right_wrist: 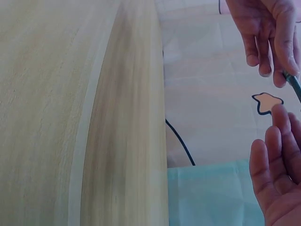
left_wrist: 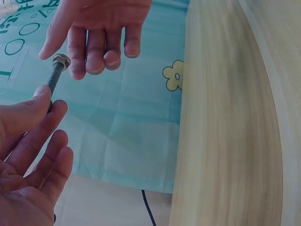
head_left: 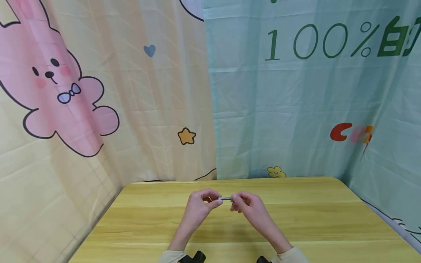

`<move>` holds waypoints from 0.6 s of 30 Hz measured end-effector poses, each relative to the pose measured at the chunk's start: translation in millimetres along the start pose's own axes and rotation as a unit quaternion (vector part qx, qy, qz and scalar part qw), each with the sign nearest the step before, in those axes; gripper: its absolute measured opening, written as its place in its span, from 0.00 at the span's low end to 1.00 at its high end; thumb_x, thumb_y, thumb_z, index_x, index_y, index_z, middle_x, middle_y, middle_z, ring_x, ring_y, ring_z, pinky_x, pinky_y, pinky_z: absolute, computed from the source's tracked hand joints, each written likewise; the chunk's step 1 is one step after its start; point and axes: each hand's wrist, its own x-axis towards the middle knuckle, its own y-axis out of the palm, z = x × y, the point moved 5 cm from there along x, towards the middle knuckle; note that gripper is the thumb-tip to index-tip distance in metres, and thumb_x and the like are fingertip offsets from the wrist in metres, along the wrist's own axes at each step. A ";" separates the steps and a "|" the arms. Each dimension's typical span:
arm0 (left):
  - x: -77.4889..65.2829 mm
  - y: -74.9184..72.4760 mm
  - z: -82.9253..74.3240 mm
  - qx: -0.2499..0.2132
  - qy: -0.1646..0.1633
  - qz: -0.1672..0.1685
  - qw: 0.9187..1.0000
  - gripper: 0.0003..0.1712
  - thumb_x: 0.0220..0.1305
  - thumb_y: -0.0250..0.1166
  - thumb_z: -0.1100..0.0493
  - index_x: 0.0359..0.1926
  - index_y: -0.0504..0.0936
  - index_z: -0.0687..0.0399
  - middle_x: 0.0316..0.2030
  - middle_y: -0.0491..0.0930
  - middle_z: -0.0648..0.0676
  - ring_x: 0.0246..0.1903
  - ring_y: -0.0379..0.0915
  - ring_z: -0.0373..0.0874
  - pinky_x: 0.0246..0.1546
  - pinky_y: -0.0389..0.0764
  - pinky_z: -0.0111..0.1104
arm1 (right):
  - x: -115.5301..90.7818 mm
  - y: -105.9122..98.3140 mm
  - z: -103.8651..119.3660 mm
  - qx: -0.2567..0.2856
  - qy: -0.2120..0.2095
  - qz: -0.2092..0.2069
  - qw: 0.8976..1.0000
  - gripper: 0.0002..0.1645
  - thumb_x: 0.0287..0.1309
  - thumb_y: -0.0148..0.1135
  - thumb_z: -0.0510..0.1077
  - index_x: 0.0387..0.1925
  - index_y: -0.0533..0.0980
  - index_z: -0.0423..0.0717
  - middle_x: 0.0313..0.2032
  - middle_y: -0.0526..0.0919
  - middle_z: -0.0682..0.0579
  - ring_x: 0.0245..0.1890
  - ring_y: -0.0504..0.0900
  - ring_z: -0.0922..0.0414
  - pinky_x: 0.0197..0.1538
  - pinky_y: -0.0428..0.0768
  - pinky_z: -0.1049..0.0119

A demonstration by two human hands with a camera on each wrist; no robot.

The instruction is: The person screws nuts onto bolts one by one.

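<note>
My left hand (head_left: 198, 209) pinches a slim metal bolt (head_left: 226, 198) between thumb and fingertips, above the table. The bolt lies roughly level in the head view, pointing toward my right hand (head_left: 252, 210). In the left wrist view, a hexagonal metal piece (left_wrist: 61, 61) sits at the threaded bolt's far end. My right thumb and index finger stand on either side of this piece, with a gap showing at the thumb. The right hand's other fingers (left_wrist: 95, 54) hang loosely. Only part of the bolt shows at the edge of the right wrist view.
Beneath both hands is a wood-grain table (head_left: 312, 219) with rounded far corners. Printed curtains (head_left: 283, 102) hang behind it and along both sides. A dark cable (left_wrist: 148, 207) runs beyond the table's edge in the left wrist view.
</note>
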 end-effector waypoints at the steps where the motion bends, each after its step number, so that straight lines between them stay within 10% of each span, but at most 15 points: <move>1: 1.1 0.6 5.5 0.000 -0.002 0.000 1.000 0.04 0.57 0.72 0.66 0.35 0.88 0.56 0.30 0.83 0.50 0.33 0.76 0.45 0.35 0.75 0.32 | 0.1 0.2 -0.4 0.001 0.003 -0.002 1.000 0.18 0.70 0.56 0.56 0.38 0.81 0.45 0.29 0.83 0.50 0.34 0.81 0.51 0.41 0.80 0.58; 8: 5.2 -2.8 15.8 0.004 0.009 -0.014 1.000 0.04 0.57 0.74 0.61 0.34 0.88 0.52 0.29 0.83 0.47 0.33 0.76 0.44 0.34 0.75 0.33 | 1.3 -2.2 6.8 0.004 -0.042 -0.010 0.999 0.16 0.65 0.64 0.50 0.53 0.78 0.53 0.47 0.82 0.54 0.48 0.79 0.54 0.47 0.78 0.61; 18: 4.2 -2.2 14.0 0.011 0.009 -0.017 1.000 0.03 0.56 0.74 0.60 0.33 0.88 0.51 0.29 0.82 0.46 0.33 0.75 0.44 0.34 0.75 0.32 | 0.9 -3.6 8.2 -0.013 -0.075 0.009 0.997 0.10 0.64 0.64 0.44 0.47 0.79 0.48 0.39 0.83 0.52 0.41 0.81 0.55 0.44 0.79 0.62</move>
